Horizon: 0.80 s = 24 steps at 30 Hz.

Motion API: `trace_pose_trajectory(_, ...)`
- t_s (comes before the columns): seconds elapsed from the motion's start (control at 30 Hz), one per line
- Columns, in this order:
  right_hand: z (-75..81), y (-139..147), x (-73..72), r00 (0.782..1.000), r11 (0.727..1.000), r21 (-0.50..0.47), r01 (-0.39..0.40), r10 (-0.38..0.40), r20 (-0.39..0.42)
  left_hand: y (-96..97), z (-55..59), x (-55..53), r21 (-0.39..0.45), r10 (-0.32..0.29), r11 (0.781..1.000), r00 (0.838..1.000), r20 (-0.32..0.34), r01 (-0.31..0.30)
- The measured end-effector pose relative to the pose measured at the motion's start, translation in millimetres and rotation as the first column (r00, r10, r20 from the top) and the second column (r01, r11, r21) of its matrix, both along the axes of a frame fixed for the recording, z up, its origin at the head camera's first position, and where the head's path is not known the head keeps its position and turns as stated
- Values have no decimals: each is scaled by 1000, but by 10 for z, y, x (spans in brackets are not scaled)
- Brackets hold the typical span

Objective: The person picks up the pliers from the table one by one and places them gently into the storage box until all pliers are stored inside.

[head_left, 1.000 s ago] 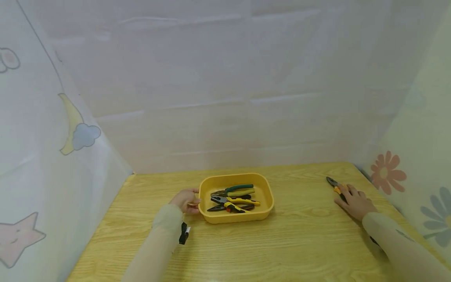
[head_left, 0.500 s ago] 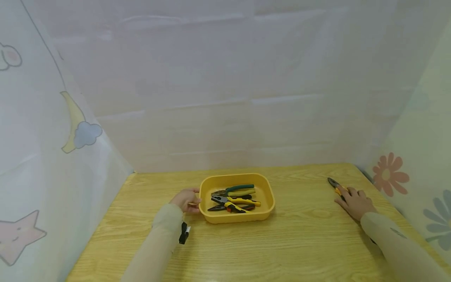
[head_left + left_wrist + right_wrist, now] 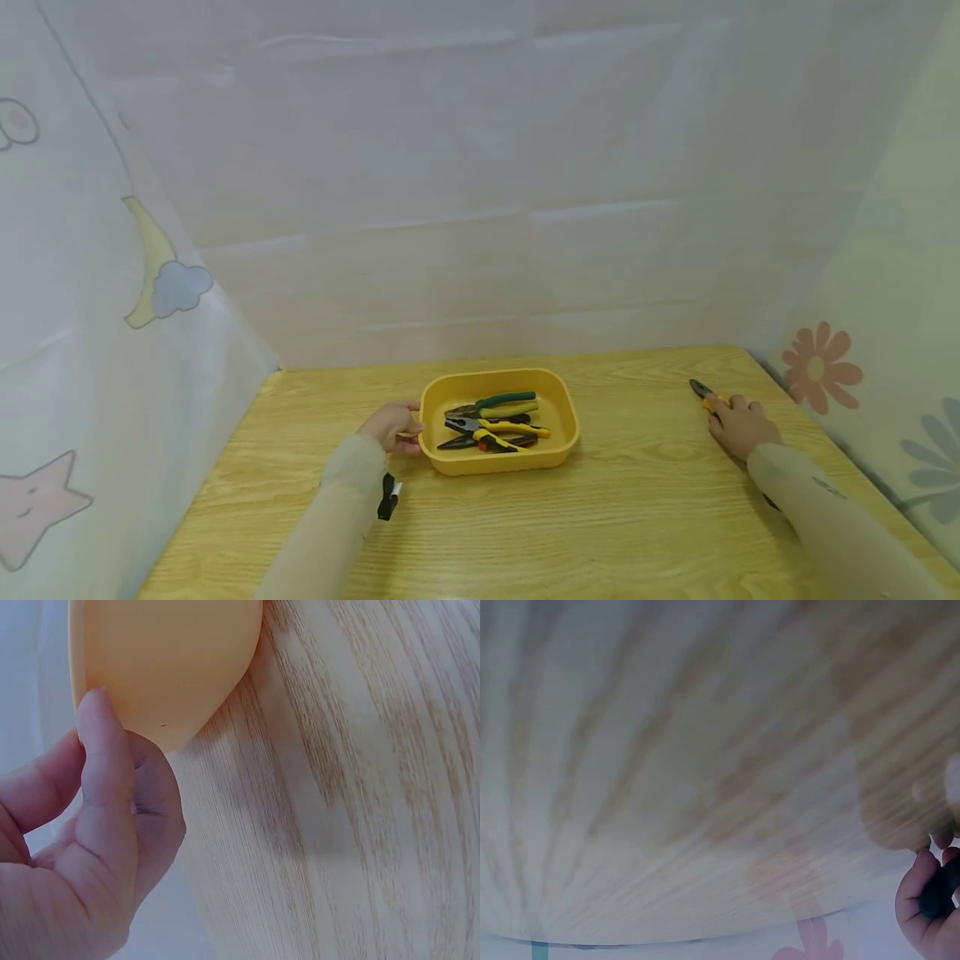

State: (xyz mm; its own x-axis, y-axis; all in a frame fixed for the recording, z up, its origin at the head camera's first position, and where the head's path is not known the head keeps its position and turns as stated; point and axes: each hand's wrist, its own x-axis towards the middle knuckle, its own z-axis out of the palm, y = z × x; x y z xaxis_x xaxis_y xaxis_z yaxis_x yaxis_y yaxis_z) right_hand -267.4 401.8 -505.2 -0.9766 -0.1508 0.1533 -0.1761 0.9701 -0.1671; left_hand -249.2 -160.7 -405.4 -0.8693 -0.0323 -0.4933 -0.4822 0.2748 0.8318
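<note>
A yellow plastic tray (image 3: 502, 464) sits on the wooden table, and my left hand (image 3: 392, 427) pinches its left rim between thumb and fingers, as the left wrist view also shows. Inside lie pliers with green and yellow handles (image 3: 513, 410), pliers with yellow and black handles (image 3: 517, 428), and dark long-nosed pliers (image 3: 456, 443) partly beneath them. Far to the right, my right hand (image 3: 742, 427) grips the orange and black handles of another pair of pliers (image 3: 701, 389); their dark nose points away from me. In the right wrist view the fingers curl round a black handle end (image 3: 937, 896).
The wooden table (image 3: 600, 533) carries the tray and the single pliers. A pale sheet (image 3: 480, 208) hangs behind its far edge, and printed sheets stand along the left and right sides. A black strap (image 3: 388, 497) hangs from the left wrist.
My right hand has shifted slightly left and covers more of the pliers' handles. The left hand keeps its hold on the tray, which stays in place.
</note>
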Motion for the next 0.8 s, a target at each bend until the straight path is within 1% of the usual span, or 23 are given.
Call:
trace_pose_trajectory(0.2, 40, -16, -12, 1000, 999, -48, 11, -10, 26, -7, 9, -17, -1, 15, 1000, 1000, 8, -15)
trace_pose_trajectory(0.4, 161, -2, 68, 999, 998, -68, 6, -3, 48, 20, -15, -21, 7, 18, 1000, 1000, -3, -18)
trace_pose_trajectory(0.57, 237, -8, 120, 1000, 998, -62, -19, 20, 9, 29, -35, -34, 18, 19, 1000, 1000, 3, -19)
trace_pose_trajectory(0.63, 275, -30, 151, 999, 997, -64, -35, 34, -16, 32, -36, -41, 18, 20, 1000, 1000, 5, -20)
trace_pose_trajectory(0.67, 298, -42, 168, 998, 998, -45, -52, 51, -29, 34, -35, -45, 16, 20, 1000, 1000, 6, -20)
trace_pose_trajectory(0.8, 376, -119, 230, 994, 996, -48, -71, 66, -88, 44, -29, -52, 13, 24, 1000, 1000, 5, -24)
